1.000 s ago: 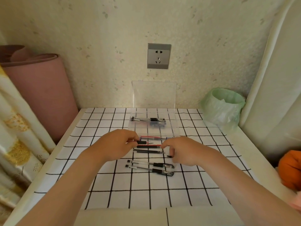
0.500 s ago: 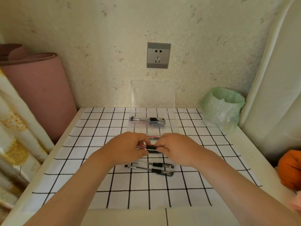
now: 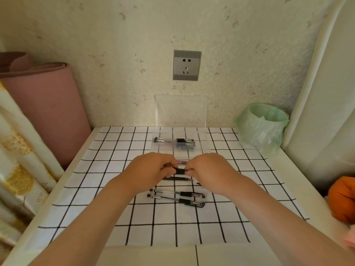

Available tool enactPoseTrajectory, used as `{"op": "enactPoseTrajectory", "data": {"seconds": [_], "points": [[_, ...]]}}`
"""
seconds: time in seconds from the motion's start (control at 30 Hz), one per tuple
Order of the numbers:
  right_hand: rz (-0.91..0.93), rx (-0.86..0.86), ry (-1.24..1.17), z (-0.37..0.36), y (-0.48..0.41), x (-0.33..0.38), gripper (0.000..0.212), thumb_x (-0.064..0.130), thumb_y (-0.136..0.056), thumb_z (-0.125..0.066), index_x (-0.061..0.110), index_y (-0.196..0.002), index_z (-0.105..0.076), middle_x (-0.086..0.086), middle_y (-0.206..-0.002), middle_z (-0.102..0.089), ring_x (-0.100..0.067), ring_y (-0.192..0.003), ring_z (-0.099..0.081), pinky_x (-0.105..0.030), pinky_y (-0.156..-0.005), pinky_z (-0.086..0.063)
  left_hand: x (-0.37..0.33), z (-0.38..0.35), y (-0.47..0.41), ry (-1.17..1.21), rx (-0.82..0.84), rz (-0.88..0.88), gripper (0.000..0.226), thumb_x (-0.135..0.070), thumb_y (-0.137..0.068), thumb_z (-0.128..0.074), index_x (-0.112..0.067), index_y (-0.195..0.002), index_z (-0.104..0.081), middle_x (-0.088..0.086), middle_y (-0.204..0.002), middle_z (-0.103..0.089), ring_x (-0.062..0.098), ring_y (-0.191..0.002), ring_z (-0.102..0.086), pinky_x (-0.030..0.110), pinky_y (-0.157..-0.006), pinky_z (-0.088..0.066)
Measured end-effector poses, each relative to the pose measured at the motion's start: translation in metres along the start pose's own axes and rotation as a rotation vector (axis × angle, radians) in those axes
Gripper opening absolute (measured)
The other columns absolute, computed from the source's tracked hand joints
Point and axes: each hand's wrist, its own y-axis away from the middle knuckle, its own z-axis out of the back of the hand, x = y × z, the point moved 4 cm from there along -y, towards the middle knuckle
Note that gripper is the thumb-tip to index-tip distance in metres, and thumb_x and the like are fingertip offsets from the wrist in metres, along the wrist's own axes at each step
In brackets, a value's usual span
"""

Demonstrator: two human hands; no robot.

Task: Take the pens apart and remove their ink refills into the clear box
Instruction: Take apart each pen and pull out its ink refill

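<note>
Our left hand [image 3: 153,167] and right hand [image 3: 209,167] both pinch one pen [image 3: 180,171]; clear box [image 3: 204,149] just behind, two pens [image 3: 169,192] nearer, bin [image 3: 263,131] right.

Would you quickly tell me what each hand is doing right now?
Left hand: grips one end of the pen.
Right hand: pinches the pen's other end.
</note>
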Motion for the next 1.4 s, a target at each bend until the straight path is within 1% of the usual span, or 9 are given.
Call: {"op": "enactPoseTrajectory", "data": {"seconds": [0.27, 0.43, 0.53, 0.67, 0.77, 0.87, 0.93, 1.17, 1.4], "points": [[-0.021, -0.129, -0.083, 0.009, 0.005, 0.0, 0.027, 0.047, -0.081, -0.072, 0.029, -0.098, -0.061, 0.012, -0.099, -0.059, -0.012, -0.086, -0.057, -0.029, -0.072, -0.038, -0.002, -0.001, 0.002, -0.036, 0.03, -0.033, 0.015, -0.038, -0.098, -0.049, -0.038, -0.105, -0.063, -0.015, -0.08, -0.067, -0.003, -0.063, -0.054, 0.016, -0.058, -0.035], [0.006, -0.058, -0.189, 0.004, 0.005, -0.002, 0.03, 0.046, -0.093, -0.055, 0.029, -0.118, -0.06, 0.009, -0.108, -0.061, -0.015, -0.094, -0.059, -0.035, -0.081, -0.048, -0.004, 0.0, 0.003, -0.06, 0.023, -0.04, 0.027, -0.037, -0.101, -0.044, -0.042, -0.075, -0.051, -0.014, -0.068, -0.059, -0.003, -0.056, -0.05, 0.018, -0.054, -0.031], [0.008, -0.043, -0.148, 0.004, 0.004, -0.004, 0.024, 0.04, -0.097, -0.053, 0.031, -0.11, -0.07, 0.009, -0.101, -0.069, -0.013, -0.09, -0.062, -0.029, -0.075, -0.045, -0.003, -0.001, 0.003, -0.06, 0.023, -0.036, 0.034, -0.038, -0.102, -0.041, -0.041, -0.068, -0.045, -0.012, -0.067, -0.058, 0.002, -0.056, -0.049, 0.02, -0.056, -0.033], [-0.036, -0.103, -0.11, 0.01, 0.006, -0.007, 0.016, 0.042, -0.087, -0.067, 0.029, -0.097, -0.068, 0.014, -0.088, -0.059, -0.009, -0.08, -0.054, -0.027, -0.068, -0.037, -0.005, -0.004, 0.003, -0.051, 0.025, -0.033, 0.036, -0.039, -0.102, -0.04, -0.037, -0.066, -0.043, -0.01, -0.062, -0.054, 0.003, -0.053, -0.047, 0.018, -0.053, -0.03], [-0.052, -0.12, -0.135, 0.012, 0.007, -0.008, 0.015, 0.043, -0.085, -0.068, 0.029, -0.09, -0.064, 0.013, -0.087, -0.061, -0.011, -0.08, -0.057, -0.029, -0.068, -0.042, -0.006, -0.004, 0.002, -0.034, 0.029, -0.035, 0.031, -0.042, -0.101, -0.04, -0.038, -0.071, -0.046, -0.008, -0.066, -0.056, 0.005, -0.056, -0.047, 0.021, -0.055, -0.033], [-0.044, -0.12, -0.159, 0.011, 0.007, -0.007, 0.012, 0.04, -0.088, -0.064, 0.029, -0.092, -0.064, 0.011, -0.089, -0.064, -0.011, -0.08, -0.058, -0.03, -0.07, -0.047, -0.003, -0.003, 0.003, -0.023, 0.019, -0.041, 0.009, -0.05, -0.094, -0.051, -0.042, -0.093, -0.054, -0.007, -0.072, -0.058, 0.006, -0.062, -0.052, 0.023, -0.057, -0.04], [-0.043, -0.112, -0.167, 0.01, 0.007, -0.008, 0.01, 0.039, -0.09, -0.062, 0.029, -0.093, -0.064, 0.011, -0.09, -0.065, -0.011, -0.081, -0.059, -0.03, -0.072, -0.048, 0.0, -0.002, 0.003, -0.06, 0.017, -0.047, 0.011, -0.049, -0.093, -0.054, -0.043, -0.103, -0.055, -0.006, -0.076, -0.059, 0.007, -0.067, -0.055, 0.024, -0.061, -0.043], [-0.129, -0.036, -0.128, 0.009, 0.011, -0.023, 0.009, 0.035, -0.092, -0.058, 0.028, -0.094, -0.064, 0.01, -0.093, -0.066, -0.014, -0.085, -0.059, -0.029, -0.072, -0.047, 0.029, 0.013, 0.005, -0.164, 0.054, 0.101, 0.013, -0.04, -0.098, -0.048, -0.042, -0.108, -0.056, -0.013, -0.092, -0.063, 0.006, -0.078, -0.058, 0.025, -0.068, -0.048], [-0.207, 0.024, -0.079, 0.008, 0.013, -0.035, 0.01, 0.035, -0.092, -0.056, 0.03, -0.093, -0.065, 0.013, -0.082, -0.058, -0.012, -0.081, -0.054, -0.028, -0.071, -0.045, 0.057, 0.019, 0.008, -0.221, 0.049, 0.308, 0.016, -0.035, -0.1, -0.044, -0.031, -0.109, -0.057, -0.009, -0.082, -0.061, 0.009, -0.074, -0.057, 0.025, -0.063, -0.044]]}}
